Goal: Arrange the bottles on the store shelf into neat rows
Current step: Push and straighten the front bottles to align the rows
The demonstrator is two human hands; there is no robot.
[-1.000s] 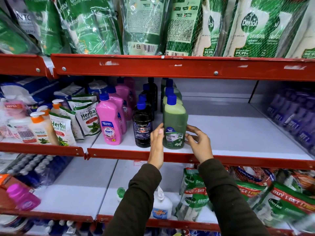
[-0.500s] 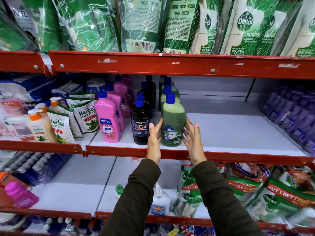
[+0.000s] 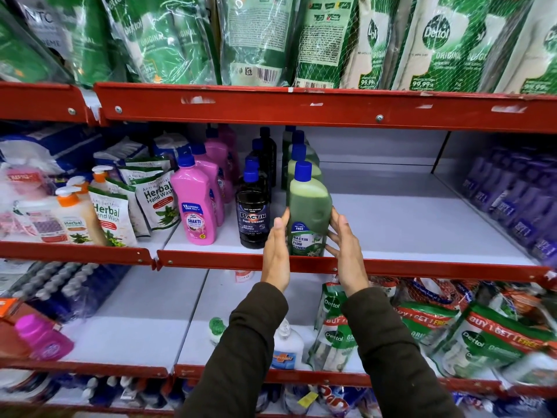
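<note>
On the white middle shelf (image 3: pixel 422 230), three rows of blue-capped bottles run front to back. The pink Shakti bottle (image 3: pixel 193 206) leads the left row and the black Bactin bottle (image 3: pixel 252 218) the middle row. The green Bactin floor cleaner bottle (image 3: pixel 307 203) stands upright at the front of the right row, near the red shelf lip. My left hand (image 3: pixel 275 251) lies flat along its left side, fingers straight. My right hand (image 3: pixel 346 251) is flat on its right side, fingertips touching the bottle. Neither hand wraps around it.
Herbal hand wash pouches (image 3: pixel 156 200) and pump bottles (image 3: pixel 72 215) fill the shelf to the left. Purple packs (image 3: pixel 518 206) line the right end. Bare white shelf lies right of the green row. Dettol refill pouches (image 3: pixel 446 40) hang above, and more Dettol packs (image 3: pixel 334 336) sit below.
My hands let go of the green bottle's base and straightened into flat palms on either side of it. The bottle stands in the same spot at the shelf front.
</note>
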